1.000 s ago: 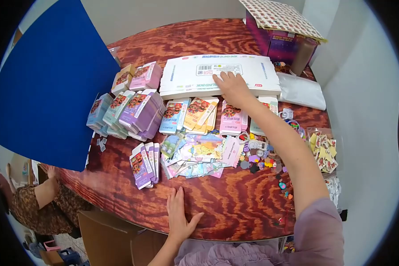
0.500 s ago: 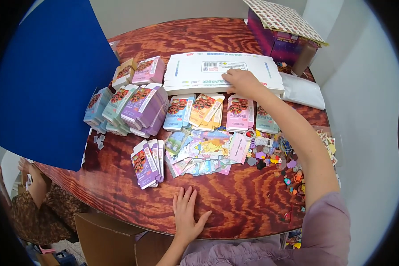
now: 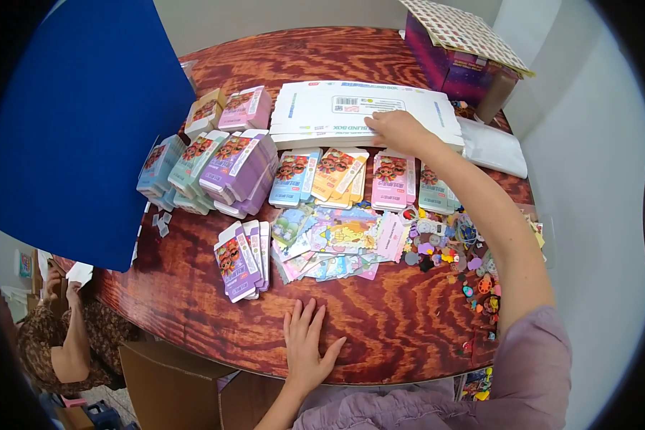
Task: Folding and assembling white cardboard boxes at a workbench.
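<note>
Pale walls (image 3: 588, 215) are enclosing a red wood-grained table (image 3: 408, 315), its left side partly hidden by a blue panel (image 3: 86, 129). At the far right, a purple box (image 3: 437, 64) is standing under a patterned sheet (image 3: 473, 32). Across the middle, a long white carton (image 3: 351, 118) is lying flat; the right hand (image 3: 401, 132) is touching its top near the front edge, fingers bent, though I cannot tell whether they are pinching it. The right forearm (image 3: 494, 229) is reaching over the table and blocking part of the view. The left hand (image 3: 308, 344) is resting on the tabletop, fingers spread, holding nothing. Small boxes (image 3: 240, 168) are standing in colour-matched stacks, so grouping looks largely done, with purple boxes (image 3: 240, 261) fanning out in front. Zigzag-edged packets (image 3: 337, 233) and tiny charms (image 3: 437, 244) are lying loose, seemingly unsorted.
</note>
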Demonstrator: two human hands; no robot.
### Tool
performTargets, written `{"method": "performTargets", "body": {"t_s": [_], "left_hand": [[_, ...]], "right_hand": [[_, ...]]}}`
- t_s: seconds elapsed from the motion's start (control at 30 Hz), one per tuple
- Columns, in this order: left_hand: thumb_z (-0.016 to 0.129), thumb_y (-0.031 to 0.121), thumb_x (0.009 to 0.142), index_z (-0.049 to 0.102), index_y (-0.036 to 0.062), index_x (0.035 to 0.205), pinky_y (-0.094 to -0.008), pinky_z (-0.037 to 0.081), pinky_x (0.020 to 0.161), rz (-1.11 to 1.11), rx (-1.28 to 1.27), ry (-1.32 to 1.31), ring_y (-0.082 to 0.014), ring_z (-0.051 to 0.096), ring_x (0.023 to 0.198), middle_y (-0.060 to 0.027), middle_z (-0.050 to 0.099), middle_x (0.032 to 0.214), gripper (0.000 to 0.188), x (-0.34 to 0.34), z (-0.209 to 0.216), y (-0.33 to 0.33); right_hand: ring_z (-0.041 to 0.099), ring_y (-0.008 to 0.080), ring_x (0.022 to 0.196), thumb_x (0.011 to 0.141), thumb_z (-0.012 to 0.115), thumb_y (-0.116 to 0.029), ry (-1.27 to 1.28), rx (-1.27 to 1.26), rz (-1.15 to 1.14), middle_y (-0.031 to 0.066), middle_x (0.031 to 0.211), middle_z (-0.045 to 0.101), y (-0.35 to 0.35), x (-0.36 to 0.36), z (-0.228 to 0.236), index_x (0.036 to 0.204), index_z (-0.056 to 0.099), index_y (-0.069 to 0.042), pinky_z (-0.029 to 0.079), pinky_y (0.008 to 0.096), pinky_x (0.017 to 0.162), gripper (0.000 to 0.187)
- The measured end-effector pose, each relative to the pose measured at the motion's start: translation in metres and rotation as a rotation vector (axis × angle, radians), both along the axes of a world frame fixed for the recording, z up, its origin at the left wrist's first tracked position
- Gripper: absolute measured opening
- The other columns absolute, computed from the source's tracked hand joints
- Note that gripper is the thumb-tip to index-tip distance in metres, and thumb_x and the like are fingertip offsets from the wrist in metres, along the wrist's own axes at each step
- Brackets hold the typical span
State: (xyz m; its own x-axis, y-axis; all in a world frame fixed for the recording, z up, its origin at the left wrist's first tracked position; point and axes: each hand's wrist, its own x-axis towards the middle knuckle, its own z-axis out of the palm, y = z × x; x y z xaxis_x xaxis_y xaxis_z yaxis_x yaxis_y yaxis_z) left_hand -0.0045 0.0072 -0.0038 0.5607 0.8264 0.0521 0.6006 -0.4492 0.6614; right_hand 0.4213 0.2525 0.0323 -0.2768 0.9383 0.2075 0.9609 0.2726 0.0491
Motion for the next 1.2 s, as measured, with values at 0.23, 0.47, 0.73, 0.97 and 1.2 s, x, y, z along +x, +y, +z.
{"method": "performTargets", "body": {"t_s": [0.23, 0.47, 0.73, 0.97, 1.2], "left_hand": [[0.073, 0.034, 0.092, 0.050, 0.0023, 0.148, -0.0574, 0.017, 0.123, 0.003, 0.017, -0.001, -0.0418, 0.028, 0.152, -0.0189, 0.042, 0.158, 0.068, -0.001, 0.002, 0.003], [0.072, 0.034, 0.093, 0.047, 0.0045, 0.150, -0.0566, 0.019, 0.124, 0.033, 0.055, -0.059, -0.0408, 0.029, 0.152, -0.0189, 0.043, 0.158, 0.070, 0.000, -0.007, 0.006], [0.067, 0.027, 0.096, 0.042, 0.0048, 0.154, -0.0563, 0.018, 0.125, 0.024, 0.022, -0.088, -0.0397, 0.024, 0.155, -0.0185, 0.037, 0.161, 0.066, -0.013, -0.014, -0.009], [0.065, 0.022, 0.096, 0.044, 0.0015, 0.151, -0.0542, 0.028, 0.121, 0.025, 0.106, -0.061, -0.0402, 0.035, 0.149, -0.0209, 0.041, 0.157, 0.062, -0.001, -0.011, -0.004], [0.062, 0.005, 0.088, 0.054, -0.0065, 0.132, -0.0499, 0.048, 0.104, -0.161, 0.418, -0.295, -0.0438, 0.059, 0.120, -0.0265, 0.061, 0.130, 0.046, 0.082, 0.026, 0.157]], "right_hand": [[0.070, 0.0358, 0.092, 0.090, 0.066, -0.014, -0.184, -0.067, 0.032, 0.0177, 0.099, 0.068, 0.004, -0.007, -0.001, 0.114, 0.061, 0.001, 0.056, 0.0474, 0.078, 0.028], [0.067, 0.0397, 0.106, 0.091, 0.062, -0.012, -0.086, -0.104, 0.030, 0.0223, 0.116, 0.068, -0.001, 0.014, 0.004, 0.122, 0.059, 0.001, 0.055, 0.0470, 0.087, 0.034], [0.066, 0.0408, 0.108, 0.092, 0.067, -0.009, -0.187, -0.056, 0.138, 0.0245, 0.128, 0.065, -0.003, -0.005, -0.005, 0.136, 0.053, 0.004, 0.054, 0.0473, 0.089, 0.048], [0.066, 0.0384, 0.111, 0.093, 0.064, -0.008, -0.195, 0.035, 0.144, 0.0247, 0.130, 0.064, -0.009, 0.019, -0.013, 0.137, 0.052, 0.004, 0.054, 0.0452, 0.091, 0.047], [0.064, 0.0387, 0.115, 0.088, 0.068, -0.015, -0.031, -0.049, 0.094, 0.0196, 0.123, 0.068, 0.011, 0.001, -0.004, 0.126, 0.062, -0.001, 0.053, 0.0455, 0.098, 0.042]]}}
